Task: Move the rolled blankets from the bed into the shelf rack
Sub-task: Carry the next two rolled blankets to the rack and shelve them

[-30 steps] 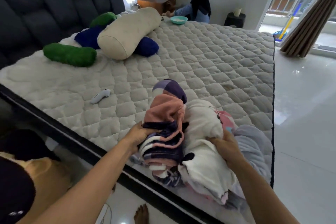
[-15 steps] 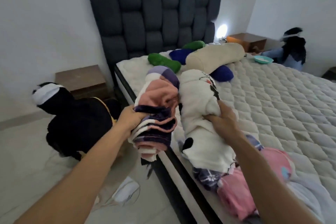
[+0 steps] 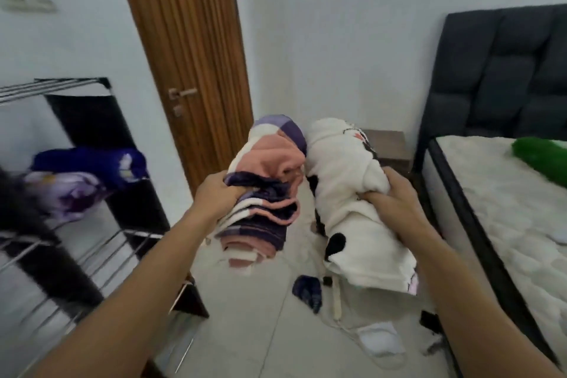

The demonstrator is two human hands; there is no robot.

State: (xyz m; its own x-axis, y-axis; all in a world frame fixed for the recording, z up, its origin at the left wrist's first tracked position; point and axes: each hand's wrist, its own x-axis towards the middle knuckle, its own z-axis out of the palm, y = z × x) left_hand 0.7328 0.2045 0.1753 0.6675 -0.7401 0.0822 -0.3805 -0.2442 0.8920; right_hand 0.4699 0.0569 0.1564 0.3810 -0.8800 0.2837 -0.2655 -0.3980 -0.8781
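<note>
Head view showed the job partly done. At the left of the frame stood the shelf rack (image 3: pixel 92 242), and one shelf had a dark blue blanket (image 3: pixel 92 163) and a purple flowery blanket (image 3: pixel 66 196) lying on it. They looked loose, not neatly rolled, and that side was blurry. The lower rails of the rack looked bare. How many rolls were left on the bed (image 3: pixel 503 202), at the right of the frame, could not be told, because only a corner of it showed, with a green thing (image 3: pixel 543 163) on it.

Two more rolls were on their way. Both were up in the air in the middle of the frame, over the floor, between the bed and the rack. They touched each other side by side. Neither was in the rack yet.

The left hand (image 3: pixel 217 196) was closed tight on the striped pink and purple roll (image 3: pixel 270 187), with its fingers dug into the folds. The right hand (image 3: pixel 395 202) was clenched on the white fluffy roll (image 3: pixel 352 193), pinching a bunch of its cloth near the middle. I think both rolls had to be carried to the left and set on a shelf.
</note>
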